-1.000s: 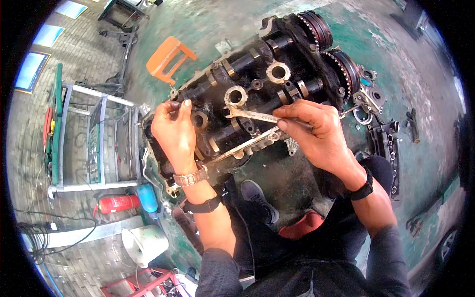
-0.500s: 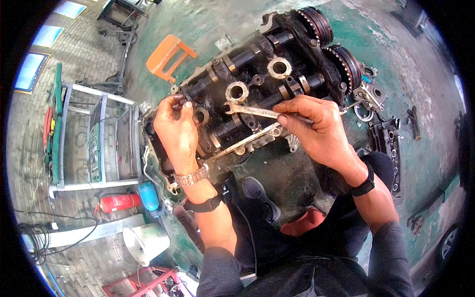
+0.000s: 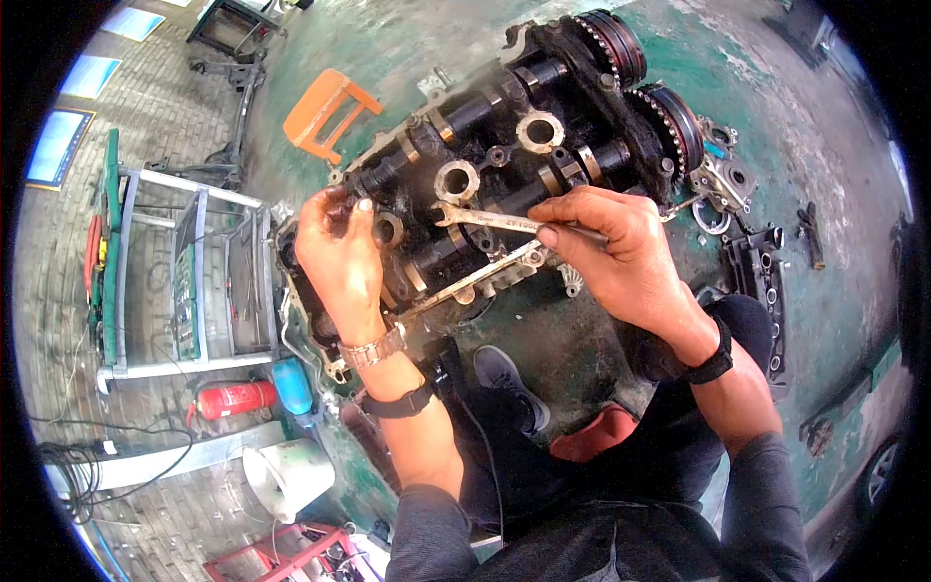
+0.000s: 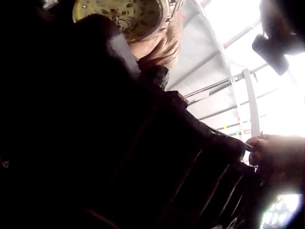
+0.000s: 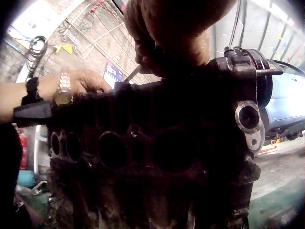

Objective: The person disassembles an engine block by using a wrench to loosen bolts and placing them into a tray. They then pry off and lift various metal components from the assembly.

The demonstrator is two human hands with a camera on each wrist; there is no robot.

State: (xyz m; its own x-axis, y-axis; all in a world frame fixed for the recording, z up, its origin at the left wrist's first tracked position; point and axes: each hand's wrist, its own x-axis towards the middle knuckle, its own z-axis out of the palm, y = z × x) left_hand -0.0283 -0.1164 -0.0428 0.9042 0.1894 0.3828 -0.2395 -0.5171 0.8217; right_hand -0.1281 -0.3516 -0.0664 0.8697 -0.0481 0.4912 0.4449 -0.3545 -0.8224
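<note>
In the head view my right hand [image 3: 621, 257] grips a combination wrench [image 3: 495, 221] between thumb and curled fingers. The wrench's open end points left and lies over the black engine top [image 3: 417, 170], just below a pale ring-shaped port [image 3: 456, 181]. My left hand [image 3: 339, 262] is at the engine's left end, fingers bent near the thumb; whether they pinch anything is hidden. From the right wrist view, my right hand [image 5: 171, 38] is above the engine's dark side [image 5: 143, 109], with my left hand [image 5: 88, 81] farther along. The left wrist view is mostly dark.
An orange stool [image 3: 315, 112] stands beyond the engine. Toothed cam wheels [image 3: 669, 126] are at its right end. Engine parts [image 3: 722, 179] lie on the floor to the right. At left are a metal rack [image 3: 199, 369], a red extinguisher [image 3: 233, 400] and a white bucket [image 3: 288, 475].
The engine and both hands appear slightly farther left in the head view than half a second ago. The right hand's grip on the wrench looks the same.
</note>
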